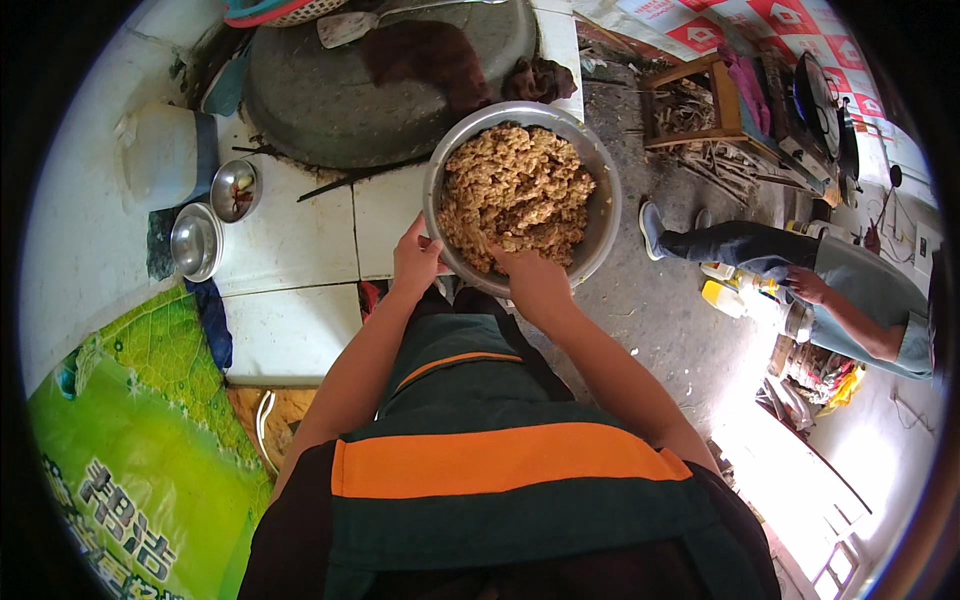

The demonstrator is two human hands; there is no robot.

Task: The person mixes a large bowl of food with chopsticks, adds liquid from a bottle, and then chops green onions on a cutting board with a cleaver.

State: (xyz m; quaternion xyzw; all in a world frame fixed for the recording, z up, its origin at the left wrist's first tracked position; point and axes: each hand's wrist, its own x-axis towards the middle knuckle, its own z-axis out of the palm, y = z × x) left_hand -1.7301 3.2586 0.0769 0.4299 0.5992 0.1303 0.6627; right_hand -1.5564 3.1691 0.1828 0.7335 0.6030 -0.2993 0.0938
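Note:
A round metal basin [606, 225] stands in front of me at the edge of the white tiled counter. Inside it lies a large heap of lumpy brown minced filling [517, 191]. My left hand [417, 259] grips the basin's near left rim, thumb showing. My right hand [536, 285] reaches over the near rim, with its fingers pressed into the filling; the fingertips are partly hidden there. Whether those fingers close on any of the mixture cannot be made out.
A large dark wok lid [322, 97] bears a brown cloth [427, 56] and a metal spatula [349, 28]. Stacked metal bowls [196, 241] and a plastic container [161, 157] stand left on the counter [289, 232]. Another person [855, 292] is at the right, near a wooden stand [720, 97].

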